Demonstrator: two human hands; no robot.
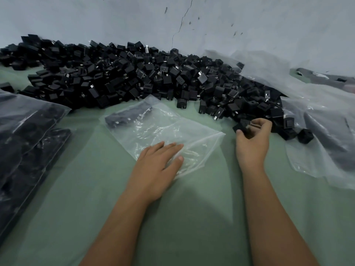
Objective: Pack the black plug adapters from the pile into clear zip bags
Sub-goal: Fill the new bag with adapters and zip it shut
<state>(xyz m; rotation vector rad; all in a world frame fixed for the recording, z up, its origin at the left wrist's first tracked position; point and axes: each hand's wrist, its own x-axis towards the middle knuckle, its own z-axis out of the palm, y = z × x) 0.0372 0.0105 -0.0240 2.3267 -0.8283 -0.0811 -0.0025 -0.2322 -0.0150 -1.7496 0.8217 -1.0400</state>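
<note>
Task stage: bag filling is at its start, I judge, because only a short row of adapters lies inside the zip bag [163, 129], at its far left corner
Left hand: the left hand [157, 166] lies flat on the near part of the zip bag, fingers straight, pressing the plastic down; it grips nothing
Right hand: the right hand [253, 139] is at the near right edge of the pile [134, 77], fingers curled round black plug adapters [243, 126]; how many it holds I cannot tell
Pile: it stretches along the wall [249, 25], from far left to the right, very many adapters, metal pins pointing in all directions
Risk, bag mouth: which edge of the zip bag is the opening I cannot tell; if the flat hand keeps it pressed closed, the adapters may not enter and can fall beside it
Risk, grip: several pieces in one hand can slip out while they are carried, as they are small and smooth
Risk, plastic: the pins may catch or pierce the thin film if the pieces are pushed in with force
Surface: green cloth [192, 217], soft and slightly creased
Surroundings: filled bags [28, 141] lie at the left; loose clear plastic sheets [317, 121] lie at the right, partly over the pile; the wall is pale, with a crack and dark marks
</note>
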